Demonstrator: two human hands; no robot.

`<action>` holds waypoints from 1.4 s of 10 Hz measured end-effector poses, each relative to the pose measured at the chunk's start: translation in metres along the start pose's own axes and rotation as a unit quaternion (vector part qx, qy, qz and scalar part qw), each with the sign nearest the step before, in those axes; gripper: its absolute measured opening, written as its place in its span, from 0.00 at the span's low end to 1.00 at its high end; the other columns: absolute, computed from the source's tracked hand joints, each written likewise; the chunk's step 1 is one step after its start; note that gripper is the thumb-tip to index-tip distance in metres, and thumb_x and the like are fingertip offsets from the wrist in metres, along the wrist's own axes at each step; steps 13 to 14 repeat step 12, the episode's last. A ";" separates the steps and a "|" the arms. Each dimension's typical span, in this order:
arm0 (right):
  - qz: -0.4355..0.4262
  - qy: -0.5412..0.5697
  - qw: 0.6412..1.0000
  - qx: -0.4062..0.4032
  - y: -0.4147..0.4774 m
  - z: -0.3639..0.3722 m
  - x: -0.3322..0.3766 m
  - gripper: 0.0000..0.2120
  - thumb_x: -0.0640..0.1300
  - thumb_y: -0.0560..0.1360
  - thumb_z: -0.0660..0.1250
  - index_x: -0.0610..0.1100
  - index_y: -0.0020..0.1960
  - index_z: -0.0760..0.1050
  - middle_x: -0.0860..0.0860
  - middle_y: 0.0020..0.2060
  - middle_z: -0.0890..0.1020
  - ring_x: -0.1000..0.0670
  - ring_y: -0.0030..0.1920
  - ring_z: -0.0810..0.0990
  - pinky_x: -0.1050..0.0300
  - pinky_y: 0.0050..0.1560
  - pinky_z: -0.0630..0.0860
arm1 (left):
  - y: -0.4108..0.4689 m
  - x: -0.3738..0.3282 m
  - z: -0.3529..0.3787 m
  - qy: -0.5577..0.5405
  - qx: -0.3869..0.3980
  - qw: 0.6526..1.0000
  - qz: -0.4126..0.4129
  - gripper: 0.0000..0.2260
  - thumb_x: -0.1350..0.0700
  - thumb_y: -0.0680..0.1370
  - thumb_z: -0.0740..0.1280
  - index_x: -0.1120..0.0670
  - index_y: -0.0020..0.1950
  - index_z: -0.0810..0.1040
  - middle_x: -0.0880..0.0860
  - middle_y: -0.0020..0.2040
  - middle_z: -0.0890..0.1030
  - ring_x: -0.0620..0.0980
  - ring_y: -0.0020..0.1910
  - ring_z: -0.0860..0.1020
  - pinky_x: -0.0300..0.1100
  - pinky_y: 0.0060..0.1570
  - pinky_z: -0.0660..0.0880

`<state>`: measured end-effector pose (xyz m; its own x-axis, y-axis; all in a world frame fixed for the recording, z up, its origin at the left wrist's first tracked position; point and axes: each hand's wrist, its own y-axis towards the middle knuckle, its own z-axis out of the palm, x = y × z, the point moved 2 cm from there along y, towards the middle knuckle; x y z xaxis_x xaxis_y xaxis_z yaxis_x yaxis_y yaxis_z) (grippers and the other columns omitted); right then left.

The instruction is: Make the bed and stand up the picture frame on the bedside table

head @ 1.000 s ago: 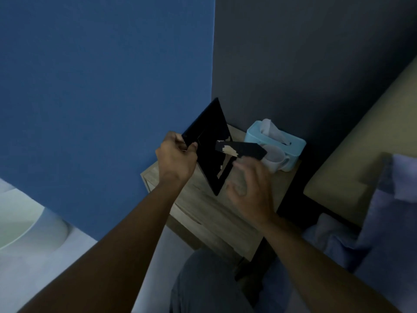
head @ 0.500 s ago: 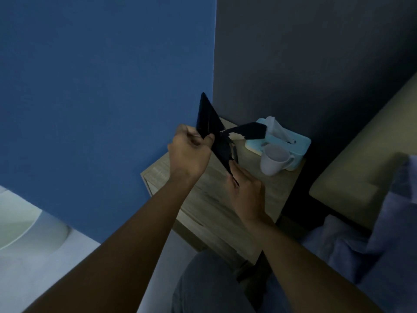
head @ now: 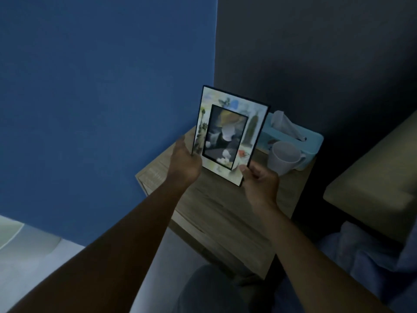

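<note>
Holding: both hands keep the picture frame (head: 228,136) upright, front toward the camera, over the rear left part of the wooden counter (head: 214,206).
Right hand: right hand (head: 259,179) pinches the frame's lower right corner, thumb on the front, fingers (head: 262,175) curled behind and below it.
Left hand: left hand (head: 185,166) grips the lower left edge, thumb along the side; the rest of the hand goes behind the frame, out of sight.
Contact: cannot tell whether the bottom edge touches the counter or sits just above it. Back stand is hidden.
Frame look: portrait format, thin dark outer rim, wide pale border printed with landmark pictures, dark inner window with a blurred photo. Flat, rigid, leaning back a little.
Neighbours: white mug (head: 282,158) just beside the frame's right edge, pale blue tissue box (head: 313,141) behind the mug with a tissue sticking up.
Done: frame is raised to standing pose and faces outward, but it is not released, so this part looks nearly finished, not finished.
Left: set it down on its stand and let go.
Bed: mattress (head: 372,184) shows bare at the right and blue bedding (head: 370,256) lies crumpled below it, so the bed looks unmade.
</note>
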<state>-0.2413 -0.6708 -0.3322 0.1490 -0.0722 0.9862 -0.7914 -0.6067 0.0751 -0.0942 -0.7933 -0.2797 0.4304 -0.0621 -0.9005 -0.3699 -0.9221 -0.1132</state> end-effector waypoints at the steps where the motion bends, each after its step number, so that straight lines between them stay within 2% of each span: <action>1: 0.053 0.022 0.998 0.005 0.011 0.004 -0.021 0.16 0.38 0.77 0.71 0.59 0.40 0.81 0.63 0.35 0.85 0.57 0.41 0.83 0.45 0.51 0.84 | 0.018 0.012 0.008 0.002 0.025 0.999 -0.020 0.33 0.65 0.80 0.59 0.54 0.81 0.46 0.53 0.81 0.53 0.54 0.79 0.56 0.47 0.75 0.59; 2: 0.070 0.026 0.997 0.011 0.019 0.008 -0.033 0.14 0.38 0.77 0.71 0.58 0.44 0.82 0.59 0.40 0.86 0.53 0.46 0.85 0.40 0.54 0.83 | 0.035 0.022 0.013 -0.001 0.028 1.000 -0.014 0.29 0.60 0.82 0.59 0.51 0.81 0.52 0.53 0.79 0.60 0.54 0.76 0.62 0.47 0.71 0.64; 3: 0.082 0.029 0.996 0.020 0.028 0.009 -0.042 0.11 0.39 0.77 0.71 0.56 0.50 0.83 0.52 0.47 0.87 0.48 0.51 0.85 0.40 0.56 0.82 | 0.046 0.033 0.020 0.000 0.023 0.999 0.028 0.20 0.52 0.83 0.59 0.47 0.76 0.65 0.49 0.70 0.74 0.50 0.68 0.72 0.42 0.59 0.69; 4: 0.102 0.039 0.994 0.021 0.034 0.010 -0.051 0.11 0.39 0.78 0.70 0.55 0.48 0.84 0.50 0.49 0.87 0.46 0.52 0.86 0.38 0.56 0.81 | 0.052 0.040 0.026 0.002 0.016 0.999 0.050 0.19 0.50 0.83 0.60 0.46 0.75 0.67 0.47 0.68 0.75 0.46 0.64 0.73 0.41 0.58 0.70; 5: 0.132 0.053 0.990 0.017 0.038 0.010 -0.058 0.10 0.37 0.78 0.69 0.50 0.52 0.84 0.50 0.47 0.87 0.46 0.51 0.86 0.37 0.54 0.82 | 0.055 0.047 0.028 0.021 0.020 0.998 0.063 0.20 0.52 0.83 0.60 0.45 0.75 0.67 0.48 0.68 0.76 0.48 0.64 0.75 0.42 0.59 0.72; 6: 0.142 0.059 0.988 0.020 0.039 0.011 -0.064 0.10 0.37 0.78 0.69 0.50 0.53 0.83 0.50 0.48 0.87 0.48 0.51 0.86 0.39 0.55 0.82 | 0.057 0.052 0.028 0.030 0.025 0.997 0.071 0.20 0.54 0.83 0.59 0.46 0.75 0.67 0.49 0.67 0.77 0.50 0.64 0.76 0.47 0.62 0.75; 7: 0.125 0.044 0.991 0.020 0.039 0.012 -0.067 0.10 0.38 0.78 0.69 0.51 0.53 0.83 0.49 0.51 0.87 0.48 0.53 0.86 0.41 0.57 0.82 | 0.056 0.055 0.029 0.036 0.025 0.996 0.083 0.19 0.51 0.83 0.59 0.45 0.75 0.67 0.51 0.66 0.77 0.52 0.63 0.77 0.46 0.60 0.75; 8: 0.100 0.021 0.995 0.011 0.036 0.012 -0.065 0.11 0.39 0.78 0.69 0.44 0.60 0.82 0.51 0.53 0.86 0.51 0.55 0.84 0.46 0.60 0.81 | 0.053 0.058 0.027 0.069 0.030 0.993 0.088 0.23 0.55 0.83 0.60 0.47 0.78 0.63 0.54 0.68 0.76 0.55 0.64 0.76 0.42 0.57 0.73; 9: 0.083 -0.011 0.996 0.016 0.035 0.011 -0.062 0.12 0.40 0.79 0.68 0.44 0.62 0.81 0.54 0.53 0.85 0.55 0.55 0.84 0.48 0.61 0.80 | 0.053 0.055 0.023 0.102 0.068 0.990 0.065 0.27 0.57 0.83 0.61 0.51 0.80 0.56 0.54 0.74 0.69 0.54 0.71 0.69 0.35 0.58 0.65; 10: 0.071 -0.012 0.997 0.030 0.030 0.008 -0.052 0.21 0.41 0.79 0.68 0.45 0.71 0.74 0.56 0.57 0.82 0.62 0.53 0.81 0.57 0.59 0.80 | 0.042 0.045 0.013 0.133 0.076 0.987 0.055 0.29 0.55 0.83 0.61 0.54 0.80 0.53 0.54 0.79 0.61 0.53 0.77 0.60 0.37 0.68 0.59; 11: 0.031 -0.016 0.999 0.019 0.015 -0.002 -0.037 0.30 0.42 0.80 0.68 0.48 0.78 0.61 0.56 0.59 0.78 0.67 0.56 0.77 0.69 0.57 0.76 | 0.025 0.033 0.001 0.141 0.039 0.984 0.105 0.29 0.56 0.82 0.62 0.58 0.80 0.54 0.54 0.79 0.59 0.52 0.78 0.57 0.34 0.69 0.52; 12: -0.050 -0.049 0.997 0.013 -0.007 -0.011 -0.021 0.26 0.43 0.81 0.65 0.52 0.76 0.62 0.52 0.68 0.76 0.58 0.67 0.74 0.54 0.68 0.73 | -0.002 0.016 -0.013 0.133 0.030 0.982 0.131 0.27 0.59 0.82 0.62 0.57 0.79 0.57 0.54 0.78 0.62 0.51 0.76 0.60 0.31 0.67 0.52; 14: -0.050 -0.049 0.997 0.013 -0.007 -0.011 -0.021 0.26 0.43 0.81 0.65 0.52 0.76 0.62 0.52 0.68 0.76 0.58 0.67 0.74 0.54 0.68 0.73 | -0.002 0.016 -0.013 0.133 0.030 0.982 0.131 0.27 0.59 0.82 0.62 0.57 0.79 0.57 0.54 0.78 0.62 0.51 0.76 0.60 0.31 0.67 0.52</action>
